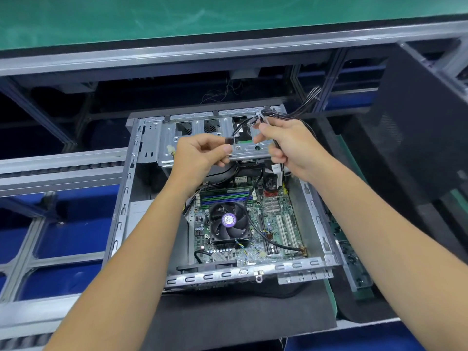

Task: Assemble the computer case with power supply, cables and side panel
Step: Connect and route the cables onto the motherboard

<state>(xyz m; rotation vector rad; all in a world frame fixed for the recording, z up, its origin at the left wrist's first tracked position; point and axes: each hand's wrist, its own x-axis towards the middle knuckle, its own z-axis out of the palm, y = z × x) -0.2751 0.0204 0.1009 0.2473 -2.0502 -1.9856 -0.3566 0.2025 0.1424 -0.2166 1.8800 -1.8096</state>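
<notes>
Open steel computer case (131, 188) lies on a black mat (228, 317), green motherboard (273, 224) and round black fan (229, 224) exposed. Left hand (200, 155) pinches a flat black connector (230, 140) over the far drive bay; right hand (291, 148) curls round the black cable bundle (298, 110).

I see my left grip (202, 153) pinching a black plug (229, 141) over the open computer case (126, 188). My right grip (286, 145), just beside it, holds the black cables (301, 105). Below both grips sits the fan (229, 220) on the green board (272, 224).
</notes>
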